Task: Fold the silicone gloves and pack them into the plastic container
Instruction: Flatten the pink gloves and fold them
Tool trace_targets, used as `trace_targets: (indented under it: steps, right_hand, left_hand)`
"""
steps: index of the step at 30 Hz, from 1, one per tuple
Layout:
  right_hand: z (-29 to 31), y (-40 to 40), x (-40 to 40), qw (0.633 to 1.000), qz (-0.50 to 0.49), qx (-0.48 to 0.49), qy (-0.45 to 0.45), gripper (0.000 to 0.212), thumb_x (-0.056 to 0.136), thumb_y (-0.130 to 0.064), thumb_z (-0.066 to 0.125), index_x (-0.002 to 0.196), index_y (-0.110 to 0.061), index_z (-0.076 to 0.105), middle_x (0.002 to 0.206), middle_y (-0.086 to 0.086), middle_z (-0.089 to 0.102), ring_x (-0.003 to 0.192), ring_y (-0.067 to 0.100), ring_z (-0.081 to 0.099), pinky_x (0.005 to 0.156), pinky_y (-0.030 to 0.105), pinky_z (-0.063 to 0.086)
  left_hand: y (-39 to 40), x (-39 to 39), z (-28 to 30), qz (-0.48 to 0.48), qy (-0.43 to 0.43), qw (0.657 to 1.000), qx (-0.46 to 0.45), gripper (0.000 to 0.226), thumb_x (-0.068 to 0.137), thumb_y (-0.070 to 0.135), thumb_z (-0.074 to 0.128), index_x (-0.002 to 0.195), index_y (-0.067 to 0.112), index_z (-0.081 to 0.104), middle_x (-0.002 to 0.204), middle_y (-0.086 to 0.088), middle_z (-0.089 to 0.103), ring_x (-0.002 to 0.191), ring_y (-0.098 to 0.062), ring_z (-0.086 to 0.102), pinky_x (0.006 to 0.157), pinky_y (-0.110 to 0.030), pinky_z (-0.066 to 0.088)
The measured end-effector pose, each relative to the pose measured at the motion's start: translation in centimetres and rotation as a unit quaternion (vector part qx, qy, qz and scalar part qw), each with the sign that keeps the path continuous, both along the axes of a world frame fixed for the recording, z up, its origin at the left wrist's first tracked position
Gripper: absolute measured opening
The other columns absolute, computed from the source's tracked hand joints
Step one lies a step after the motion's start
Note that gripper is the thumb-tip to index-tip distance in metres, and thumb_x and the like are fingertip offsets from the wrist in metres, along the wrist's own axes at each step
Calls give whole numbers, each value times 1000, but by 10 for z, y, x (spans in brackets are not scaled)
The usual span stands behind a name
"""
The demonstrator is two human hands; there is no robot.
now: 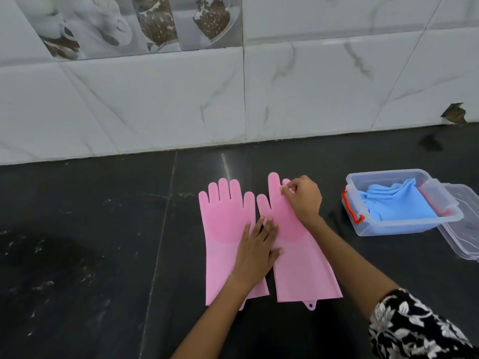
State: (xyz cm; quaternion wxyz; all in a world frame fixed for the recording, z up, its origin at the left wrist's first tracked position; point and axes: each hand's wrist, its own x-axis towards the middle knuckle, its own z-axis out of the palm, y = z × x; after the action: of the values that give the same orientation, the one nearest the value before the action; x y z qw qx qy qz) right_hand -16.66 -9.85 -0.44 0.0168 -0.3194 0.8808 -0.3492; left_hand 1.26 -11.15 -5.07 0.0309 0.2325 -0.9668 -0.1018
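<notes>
lying flat and side by side on the dark stone counter (90, 229), two pink silicone gloves point their fingers toward the tiled wall (155, 104). the left pink glove (223, 224) is fully spread, all five fingers showing, with a faint rounded patch of texture on the palm. the right pink glove (298, 260) shows fine bristles at its palm edge and a small hanging tab at the cuff. the left hand (256, 244) rests flat and unclenched, fingers spread, across the inner edges of both gloves. the right hand (303, 198) is curled over the right glove's fingers, its fingertips pinching one of them. well to the right sits the clear plastic container (383, 226) with orange-red latches, already holding blue gloves (399, 203). its clear lid (464, 237) lies just beside it on the counter. a floral sleeve (414, 330) covers the right forearm.
</notes>
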Motion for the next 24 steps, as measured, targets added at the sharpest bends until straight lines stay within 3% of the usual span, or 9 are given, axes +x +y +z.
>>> trace_targets:
  steps: [1,2,5,7,10,14,16,24]
  right_hand:
    - [-2,3,8,999,-27,-39,6,13,81,-24,67,76,-13,62,81,1,59,72,21,59,62,33,47]
    - [-5,5,16,996,-45,-72,-2,17,82,-25,67,93,-14,60,94,1,60,80,20,60,66,34,49]
    - [-18,11,29,998,-38,-44,-36,52,86,-32,65,129,-12,43,130,7,52,116,23,52,90,39,48]
    - [-23,21,31,999,18,29,18,43,94,-32,51,130,-10,47,142,12,45,130,28,42,104,45,39]
    - [-34,46,34,989,93,87,81,36,98,-27,42,130,-14,52,149,12,37,139,29,31,114,51,22]
    - [-52,68,38,956,166,223,93,51,100,-41,25,148,-27,17,160,2,3,147,22,0,118,47,3]
    - [-53,63,37,952,168,236,98,53,100,-42,22,149,-28,7,160,1,-3,147,21,-5,118,46,1]
    - [-57,50,35,959,148,218,107,52,100,-38,23,149,-28,10,160,2,2,147,22,0,118,48,3]
  left_hand:
    - [0,0,0,2,-1,1000,-2,60,100,46,30,151,20,15,161,1,7,149,-19,-2,112,-40,-16]
    - [1,0,-1,5,-1,1000,-1,60,100,46,29,151,21,14,161,1,7,149,-18,-2,112,-39,-16]
    - [2,-2,-2,12,-5,1000,1,60,100,46,28,151,21,12,161,1,8,149,-17,-2,112,-38,-16]
    - [3,-1,-2,15,-5,1000,1,60,100,46,28,152,21,12,161,0,9,149,-17,-1,112,-38,-17]
    - [4,-1,-2,21,-5,1000,0,61,99,47,28,151,19,13,160,-1,11,149,-17,0,112,-39,-17]
    - [2,-2,-2,34,-13,999,-5,63,99,49,27,151,16,13,160,-2,11,149,-17,1,117,-41,-10]
    - [0,-5,0,34,-17,999,-6,63,100,48,27,151,15,14,160,-3,11,148,-17,1,118,-42,-7]
    - [-6,-11,2,35,-37,999,-6,63,100,48,25,151,14,10,161,-3,8,148,-17,-1,118,-40,-7]
